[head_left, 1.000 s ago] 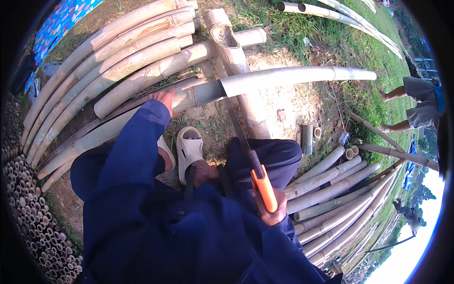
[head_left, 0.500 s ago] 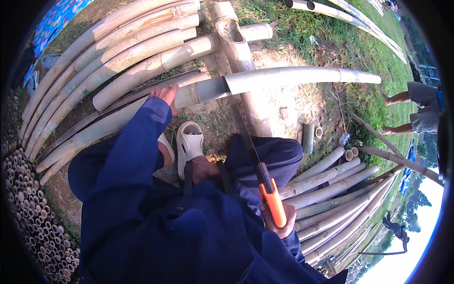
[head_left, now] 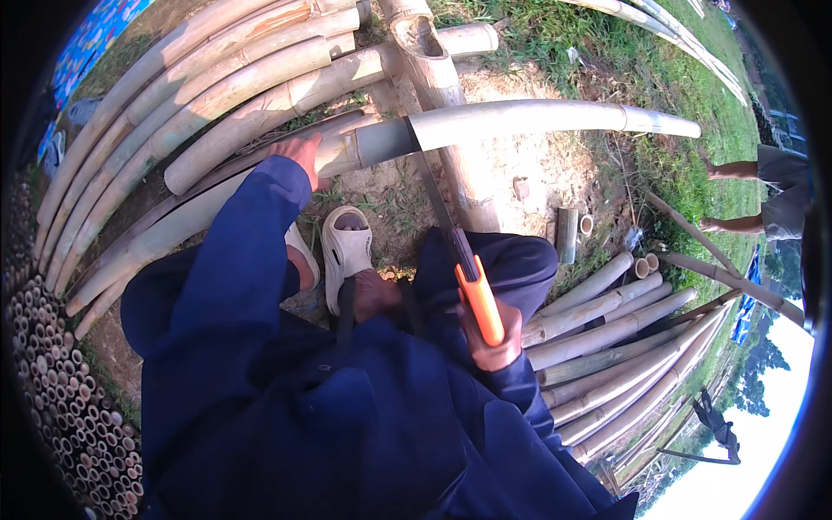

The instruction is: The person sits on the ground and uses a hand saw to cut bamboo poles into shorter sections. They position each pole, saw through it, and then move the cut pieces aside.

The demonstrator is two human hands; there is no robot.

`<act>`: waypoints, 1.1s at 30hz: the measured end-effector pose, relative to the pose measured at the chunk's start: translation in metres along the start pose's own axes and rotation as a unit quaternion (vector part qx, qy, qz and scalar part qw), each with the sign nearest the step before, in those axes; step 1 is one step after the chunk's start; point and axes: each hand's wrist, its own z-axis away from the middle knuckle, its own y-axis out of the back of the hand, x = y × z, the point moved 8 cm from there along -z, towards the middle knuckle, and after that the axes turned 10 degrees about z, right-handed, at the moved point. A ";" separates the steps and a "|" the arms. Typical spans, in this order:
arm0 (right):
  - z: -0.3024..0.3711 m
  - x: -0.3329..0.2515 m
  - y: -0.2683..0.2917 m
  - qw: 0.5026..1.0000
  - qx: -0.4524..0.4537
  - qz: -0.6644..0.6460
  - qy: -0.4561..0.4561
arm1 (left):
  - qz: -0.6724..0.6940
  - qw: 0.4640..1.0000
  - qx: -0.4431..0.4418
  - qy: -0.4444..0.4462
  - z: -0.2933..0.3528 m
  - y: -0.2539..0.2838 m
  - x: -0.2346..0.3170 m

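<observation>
A long, pale bamboo pole (head_left: 381, 143) runs from low at the left to the grass at the right, crossing over a tan bamboo log with a hollowed notch (head_left: 439, 87) in front of the person. Beyond it, at the upper left, lies a row of thick tan bamboo poles (head_left: 251, 82); a smaller row of cut bamboo lengths (head_left: 615, 328) sits beside the person's right knee.

A hand saw with an orange handle and a dark, straight blade (head_left: 478, 303) reaches up from the lap side, its blade against the pole at the edge of a grey band. The right hand (head_left: 496, 336) is closed firmly around the handle — fingers wrapped, no gap showing. The left hand (head_left: 299, 160) is bent over the pole, left of the band, gripping it partway round.

Below the pole is a beige slip-on sandal (head_left: 347, 247); smallest, near the right knee, are a short greenish bamboo tube (head_left: 568, 236) and a bamboo ring (head_left: 587, 225) — just beside each other.
</observation>
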 end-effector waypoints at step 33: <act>0.061 -0.003 0.037 0.997 -0.054 0.053 0.005 | -0.002 0.999 -0.048 0.014 0.005 0.013 -0.005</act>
